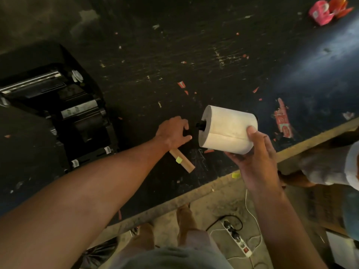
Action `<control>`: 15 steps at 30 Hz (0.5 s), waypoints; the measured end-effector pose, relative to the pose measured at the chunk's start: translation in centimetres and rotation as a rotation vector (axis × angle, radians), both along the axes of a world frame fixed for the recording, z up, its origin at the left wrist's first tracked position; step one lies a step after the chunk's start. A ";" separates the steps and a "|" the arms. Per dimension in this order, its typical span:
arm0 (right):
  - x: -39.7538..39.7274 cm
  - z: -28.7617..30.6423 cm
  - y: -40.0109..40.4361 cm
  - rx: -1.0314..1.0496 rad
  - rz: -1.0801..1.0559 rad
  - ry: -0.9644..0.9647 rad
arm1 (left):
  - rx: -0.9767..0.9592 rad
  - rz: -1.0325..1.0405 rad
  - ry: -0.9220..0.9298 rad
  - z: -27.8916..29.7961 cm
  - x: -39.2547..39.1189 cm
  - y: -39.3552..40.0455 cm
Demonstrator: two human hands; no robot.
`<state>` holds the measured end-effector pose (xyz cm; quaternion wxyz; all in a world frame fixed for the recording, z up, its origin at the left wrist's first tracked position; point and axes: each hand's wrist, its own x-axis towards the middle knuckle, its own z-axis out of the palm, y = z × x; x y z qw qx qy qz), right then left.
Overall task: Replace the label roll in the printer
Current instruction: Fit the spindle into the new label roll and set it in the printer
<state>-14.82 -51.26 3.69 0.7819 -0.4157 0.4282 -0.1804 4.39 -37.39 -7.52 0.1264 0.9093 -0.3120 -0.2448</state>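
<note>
The right hand (254, 162) cups a thick white roll of label paper (229, 129) from below, thumb pressed on its near end, holding it just right of frame centre above the scuffed black tabletop (194, 55). A black spindle piece (200, 126) pokes from the roll's core toward the left hand (172, 133), whose fingers curl around something dark; whether they grip it cannot be told. Under that wrist lies an empty brown cardboard core (183, 162). The open black label printer (58, 113) sits at the left edge.
</note>
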 end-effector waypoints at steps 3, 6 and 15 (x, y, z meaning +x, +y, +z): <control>-0.7 -0.5 -0.6 0.011 -0.030 0.002 | 0.011 -0.104 -0.008 -0.4 -0.1 0.4; -1.6 -1.0 -1.2 -0.004 -0.045 -0.004 | -0.008 -0.053 0.022 -0.7 0.0 0.4; -3.3 -2.2 -1.5 0.006 -0.093 0.064 | 0.020 -0.012 -0.021 -0.4 0.7 0.7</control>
